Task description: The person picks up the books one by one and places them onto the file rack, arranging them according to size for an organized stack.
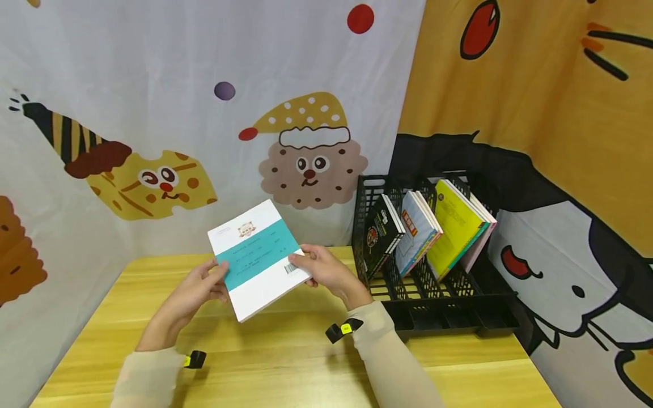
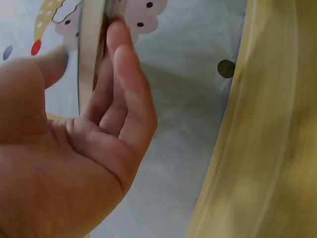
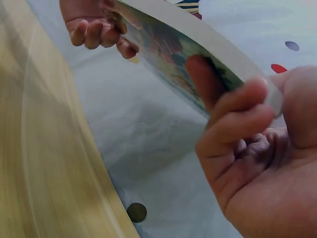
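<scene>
A white book point(image 1: 260, 260) with a broad teal band and a barcode is held up above the table, tilted, between both hands. My left hand point(image 1: 201, 286) pinches its left edge, thumb on the banded cover and fingers behind. On the opposite edge, near the barcode, my right hand point(image 1: 326, 269) grips with the thumb on top and the fingers underneath. The left wrist view shows the book point(image 2: 90, 54) edge-on between thumb and fingers. From the right wrist, the underside of the book point(image 3: 163, 47) shows a colourful picture, partly hidden by the fingers.
To the right, a black slotted organizer point(image 1: 449, 320) stands on the wooden table point(image 1: 275, 362). Black books point(image 1: 380, 235), blue-grey books point(image 1: 415, 232) and yellow-green books point(image 1: 454, 226) lean in its compartments. A printed curtain point(image 1: 168, 51) hangs behind the table.
</scene>
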Motion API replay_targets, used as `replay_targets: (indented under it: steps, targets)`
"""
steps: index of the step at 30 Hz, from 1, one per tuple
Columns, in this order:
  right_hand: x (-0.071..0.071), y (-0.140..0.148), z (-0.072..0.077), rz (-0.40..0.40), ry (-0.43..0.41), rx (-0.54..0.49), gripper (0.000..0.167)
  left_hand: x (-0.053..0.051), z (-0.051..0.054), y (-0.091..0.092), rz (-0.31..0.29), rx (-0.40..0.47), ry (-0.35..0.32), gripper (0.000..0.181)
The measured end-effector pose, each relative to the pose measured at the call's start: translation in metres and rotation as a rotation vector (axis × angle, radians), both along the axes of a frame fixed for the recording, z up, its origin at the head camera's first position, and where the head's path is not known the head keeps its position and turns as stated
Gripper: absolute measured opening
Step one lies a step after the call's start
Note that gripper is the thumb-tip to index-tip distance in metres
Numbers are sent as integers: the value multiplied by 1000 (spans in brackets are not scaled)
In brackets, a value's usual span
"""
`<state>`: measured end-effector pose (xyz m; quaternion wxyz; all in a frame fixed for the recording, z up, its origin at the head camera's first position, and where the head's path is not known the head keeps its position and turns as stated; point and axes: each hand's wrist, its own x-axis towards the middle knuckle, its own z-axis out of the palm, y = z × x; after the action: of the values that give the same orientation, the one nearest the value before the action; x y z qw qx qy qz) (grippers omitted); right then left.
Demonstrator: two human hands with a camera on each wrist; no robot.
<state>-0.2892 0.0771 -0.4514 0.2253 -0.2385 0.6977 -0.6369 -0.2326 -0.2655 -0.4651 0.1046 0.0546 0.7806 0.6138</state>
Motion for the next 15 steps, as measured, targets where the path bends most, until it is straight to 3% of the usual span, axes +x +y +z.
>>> replay_targets:
  steps: [3,6,9,15]
  targets:
    - [2,-1,2,17,-24,23,33,0,1,5,-31,-9,3,65]
    - [3,-2,1,54,-30,33,25,1,3,8,-1,-26,-8,70]
    - [2,-4,-3,62,-41,19,31,2,4,9,19,-50,-22,74]
    - [-2,-8,-11,-32,-37,4,36,6,4,11,-27,-124,5,74]
